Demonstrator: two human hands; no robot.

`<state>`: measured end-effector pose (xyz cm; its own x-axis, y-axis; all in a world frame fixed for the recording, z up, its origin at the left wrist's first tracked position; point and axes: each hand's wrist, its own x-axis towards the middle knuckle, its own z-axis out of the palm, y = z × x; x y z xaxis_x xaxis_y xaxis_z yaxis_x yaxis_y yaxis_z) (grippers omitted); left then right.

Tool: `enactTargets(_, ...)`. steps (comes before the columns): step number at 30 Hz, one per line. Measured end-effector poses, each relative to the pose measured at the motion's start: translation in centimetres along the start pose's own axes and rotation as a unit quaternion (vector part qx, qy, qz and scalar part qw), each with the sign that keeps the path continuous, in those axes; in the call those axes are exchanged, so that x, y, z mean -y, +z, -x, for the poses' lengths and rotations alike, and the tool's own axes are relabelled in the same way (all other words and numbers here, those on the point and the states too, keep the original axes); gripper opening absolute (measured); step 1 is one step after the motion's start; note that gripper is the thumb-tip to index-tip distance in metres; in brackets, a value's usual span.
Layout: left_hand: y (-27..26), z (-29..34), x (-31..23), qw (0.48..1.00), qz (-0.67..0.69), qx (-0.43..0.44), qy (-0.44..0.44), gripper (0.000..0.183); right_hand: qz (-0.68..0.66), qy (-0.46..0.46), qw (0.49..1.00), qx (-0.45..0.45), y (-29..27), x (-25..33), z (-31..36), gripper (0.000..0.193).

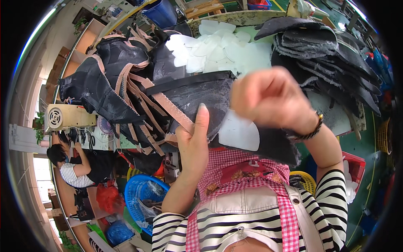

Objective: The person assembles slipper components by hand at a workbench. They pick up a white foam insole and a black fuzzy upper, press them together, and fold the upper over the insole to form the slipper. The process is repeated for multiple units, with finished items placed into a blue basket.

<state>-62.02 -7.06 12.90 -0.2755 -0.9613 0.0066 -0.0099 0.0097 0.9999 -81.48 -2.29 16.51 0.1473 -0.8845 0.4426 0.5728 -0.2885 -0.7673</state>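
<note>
My left hand (pixel 194 145) grips a black fabric piece (pixel 189 98), the thumb on top and the fingers underneath. This piece has a dark band along its far edge and a pinkish zigzag-edged strip (pixel 170 107) at its left. My right hand (pixel 270 98), blurred by motion, is raised beside the piece's right end. Its fingers look curled in; anything between them is hidden. Close to my apron, a white rounded sheet (pixel 239 132) lies on a dark felt piece (pixel 275 147).
Joined black pieces with pinkish strips (pixel 103 80) are heaped at left. White cut shapes (pixel 210 46) spread across the table's back; stacked dark felt (pixel 310 46) fills the right. A blue basket (pixel 136 193) stands lower left. Further left, another person (pixel 75 168) sits near a cream-coloured machine (pixel 67 116).
</note>
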Motion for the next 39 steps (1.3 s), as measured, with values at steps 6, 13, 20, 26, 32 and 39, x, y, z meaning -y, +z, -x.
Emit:
enactTargets(6, 0.3, -0.1, -0.3, 0.999, 0.028, 0.035, 0.003, 0.043, 0.004, -0.025, 0.999, -0.019, -3.3, 0.9, 0.9, 0.008)
enactTargets(13, -0.1, 0.1, -0.3, 0.999, 0.029, 0.028, 0.009, 0.037, 0.220, 0.029, 0.968, -0.118, -4.5, 1.1, 1.9, 0.013)
enactTargets(20, 0.2, 0.6, -1.0, 0.999, 0.034, 0.019, 0.023, 0.031, 0.445, 0.066, 0.883, -0.137, -2.8, 1.0, 1.8, 0.022)
enactTargets(26, 1.4, 3.0, 0.5, 0.952, -0.128, 0.056, 0.272, 0.032, 0.134, 0.324, 0.917, -0.191, -4.6, 0.1, 7.7, 0.048)
enactTargets(32, 1.0, 1.3, -0.5, 0.779, -0.316, 0.478, 0.255, 0.095, 0.201, 0.210, 0.936, -0.197, -4.0, -1.7, 12.6, 0.032)
enactTargets(39, 3.9, -5.3, -4.6, 0.765, -0.369, 0.479, 0.223, 0.075, 0.304, 0.237, 0.920, -0.069, -3.0, 1.6, 10.9, 0.028)
